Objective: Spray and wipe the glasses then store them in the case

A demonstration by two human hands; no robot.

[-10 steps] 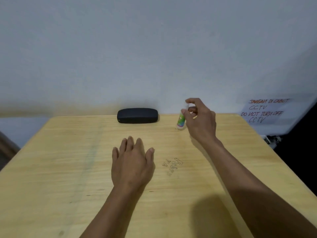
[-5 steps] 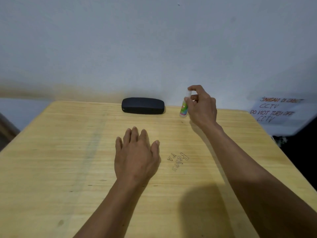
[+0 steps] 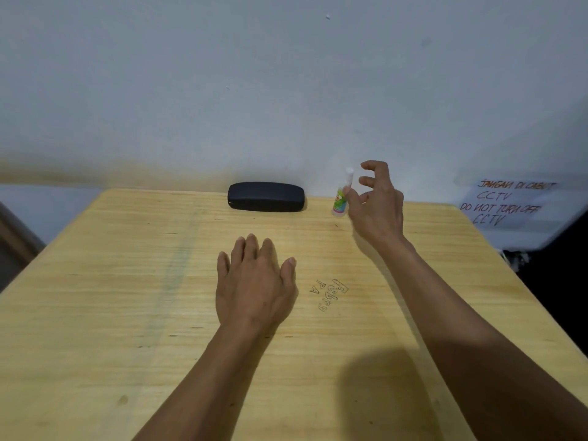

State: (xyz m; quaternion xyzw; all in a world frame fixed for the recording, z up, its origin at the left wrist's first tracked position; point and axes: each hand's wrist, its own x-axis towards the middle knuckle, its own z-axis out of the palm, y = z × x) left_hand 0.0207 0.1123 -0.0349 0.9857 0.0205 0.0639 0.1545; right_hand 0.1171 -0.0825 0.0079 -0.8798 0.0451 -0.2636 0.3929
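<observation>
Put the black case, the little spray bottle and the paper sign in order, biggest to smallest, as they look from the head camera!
1. Paper sign: looks largest, though its edges are blurry.
2. Black case: a bit smaller looking; close enough to the sign that I am not fully sure.
3. Spray bottle: clearly smallest.

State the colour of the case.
Black, plain, no pattern: the case shows clearly in the head view.
</observation>
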